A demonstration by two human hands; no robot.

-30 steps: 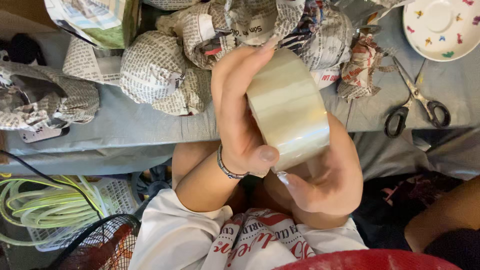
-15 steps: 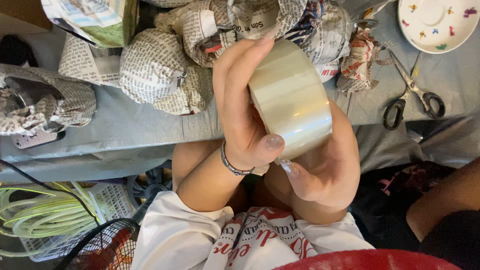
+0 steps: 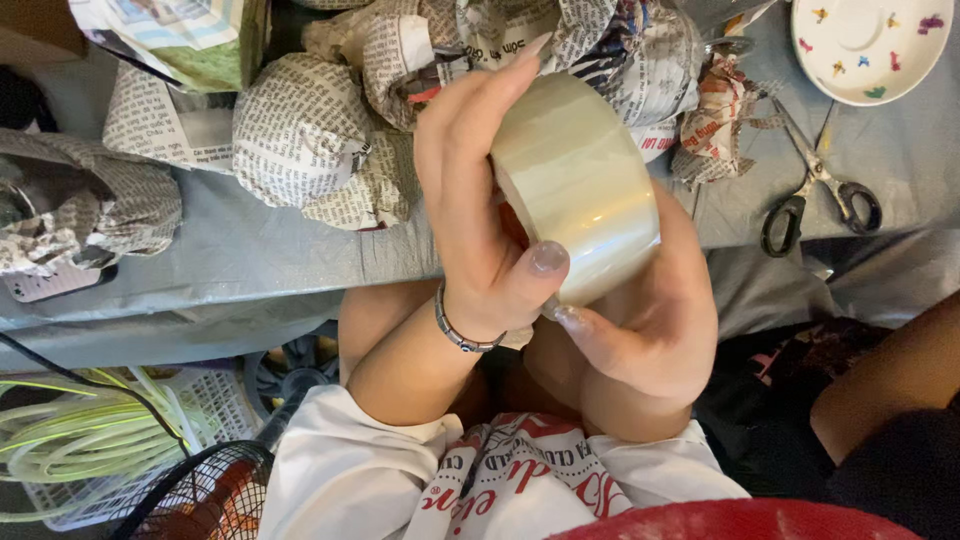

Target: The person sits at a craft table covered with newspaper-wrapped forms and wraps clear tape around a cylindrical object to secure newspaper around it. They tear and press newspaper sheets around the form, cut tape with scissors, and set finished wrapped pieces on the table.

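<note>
A wide roll of clear packing tape (image 3: 580, 175) is held up close in front of me, above my lap. My left hand (image 3: 475, 215) wraps its left side, fingers over the top and thumb pressed on the front face. My right hand (image 3: 645, 320) cups the roll from below and the right, with a fingernail at the lower edge of the tape. A metal bracelet (image 3: 458, 330) circles my left wrist.
Several newspaper-wrapped bundles (image 3: 300, 135) crowd the grey-covered table (image 3: 250, 265). Black-handled scissors (image 3: 815, 190) lie at the right below a white painted plate (image 3: 870, 45). A phone (image 3: 55, 280) rests at the left. A basket of green cord (image 3: 90, 440) sits below; another person's arm (image 3: 890, 380) at right.
Both hands have stayed on the tape roll, which sits slightly higher and closer in view. The right fingernail has shifted along the roll's lower edge.
</note>
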